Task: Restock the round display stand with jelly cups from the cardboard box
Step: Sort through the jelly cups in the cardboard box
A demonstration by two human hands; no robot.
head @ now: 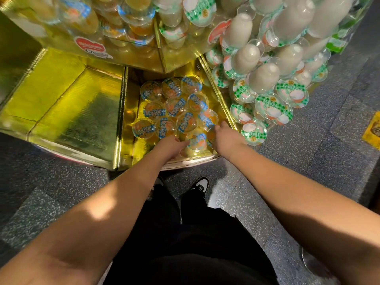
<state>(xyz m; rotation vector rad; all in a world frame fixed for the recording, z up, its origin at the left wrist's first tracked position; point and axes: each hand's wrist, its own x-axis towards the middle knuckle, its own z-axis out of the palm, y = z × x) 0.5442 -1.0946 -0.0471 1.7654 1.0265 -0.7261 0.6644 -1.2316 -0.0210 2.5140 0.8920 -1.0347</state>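
Behind hands: jelly cups, fingers obscured.

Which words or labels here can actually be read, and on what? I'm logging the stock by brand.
"Ch...": start of a dark word on the sticker on the stand's upper tier; the rest is blurred.
Blue-banded lids: print unreadable.
Green-checked lids: print unreadable.
Yellow floor sign: unreadable.

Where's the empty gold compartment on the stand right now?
In the head view, the empty gold compartment sits left of the section holding the blue-label jelly cups, across a gold divider from them.
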